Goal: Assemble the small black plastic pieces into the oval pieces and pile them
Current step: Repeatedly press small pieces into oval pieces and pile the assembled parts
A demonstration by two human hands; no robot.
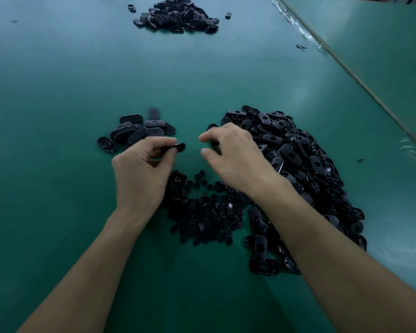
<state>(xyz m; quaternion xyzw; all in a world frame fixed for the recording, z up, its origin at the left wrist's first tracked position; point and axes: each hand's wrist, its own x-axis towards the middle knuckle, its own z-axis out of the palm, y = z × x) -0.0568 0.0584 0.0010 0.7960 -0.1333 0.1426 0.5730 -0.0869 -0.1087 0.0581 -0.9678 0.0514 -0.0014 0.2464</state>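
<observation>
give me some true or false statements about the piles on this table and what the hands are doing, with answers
1. The left hand pinches an oval. True.
2. The big pile lies left of both hands. False: it lies on the right, beside the right hand.
3. The small pieces lie nearer the person than the held oval. True.
4. The table is red. False: it is green.
5. A far pile lies at the table's far end. True.
</observation>
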